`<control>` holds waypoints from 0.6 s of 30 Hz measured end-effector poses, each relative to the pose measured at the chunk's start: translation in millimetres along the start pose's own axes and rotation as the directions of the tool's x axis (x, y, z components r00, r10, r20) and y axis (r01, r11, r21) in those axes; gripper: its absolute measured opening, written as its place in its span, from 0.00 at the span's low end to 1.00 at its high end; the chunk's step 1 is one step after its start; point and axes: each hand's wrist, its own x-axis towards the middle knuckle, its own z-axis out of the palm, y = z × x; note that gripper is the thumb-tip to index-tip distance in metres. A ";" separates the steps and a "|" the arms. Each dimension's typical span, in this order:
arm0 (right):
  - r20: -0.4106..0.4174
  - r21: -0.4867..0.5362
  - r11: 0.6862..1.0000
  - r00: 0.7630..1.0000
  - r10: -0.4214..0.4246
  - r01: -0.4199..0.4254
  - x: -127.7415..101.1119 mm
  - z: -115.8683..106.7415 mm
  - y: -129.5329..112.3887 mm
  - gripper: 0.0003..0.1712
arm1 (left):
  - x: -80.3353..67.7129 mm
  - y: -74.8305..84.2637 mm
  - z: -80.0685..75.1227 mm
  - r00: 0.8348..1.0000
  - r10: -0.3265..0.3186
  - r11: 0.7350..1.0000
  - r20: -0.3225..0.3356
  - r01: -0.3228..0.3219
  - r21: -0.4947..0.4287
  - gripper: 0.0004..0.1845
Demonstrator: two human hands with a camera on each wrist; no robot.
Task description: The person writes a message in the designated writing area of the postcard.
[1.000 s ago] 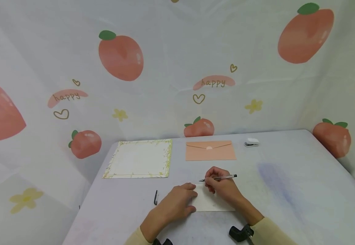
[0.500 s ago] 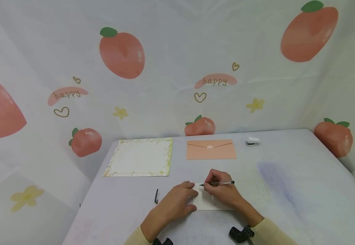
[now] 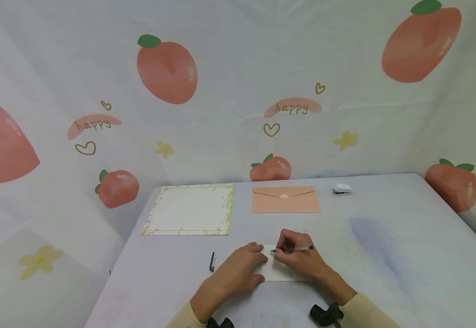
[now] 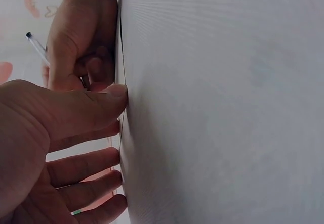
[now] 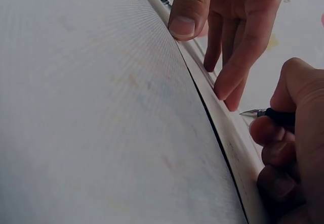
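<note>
A small cream sheet of paper [image 3: 279, 271] lies on the table between both hands. My right hand [image 3: 303, 255] pinches a pen [image 3: 301, 248] in its fingers, tip toward the upper left part of the sheet. In the right wrist view the pen's metal tip [image 5: 249, 113] is at the paper's surface or just over it; I cannot tell which. My left hand [image 3: 238, 269] rests on the sheet's left edge with spread, fairly straight fingers [image 4: 83, 166]. Left of that hand lies the black and clear pen cap [image 3: 212, 262]. Part of the sheet is hidden under the right hand.
Farther back lie a white sheet with a leafy border [image 3: 188, 209] at left and a peach envelope [image 3: 286, 202] in the middle. A small white stapler [image 3: 342, 189] stands at the back right. A peach-printed curtain [image 3: 230, 91] hangs behind the table.
My right hand has come down a little, bringing the pen tip from the sheet's top edge onto its upper left area. The left hand stays in place; the head view has shifted slightly.
</note>
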 end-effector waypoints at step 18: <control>-0.007 -0.060 0.996 0.998 -0.062 0.062 -0.9 3.0 -1.5 0.17 | -0.7 0.4 1.0 1.000 0.017 1.000 -0.019 -0.016 0.019 0.19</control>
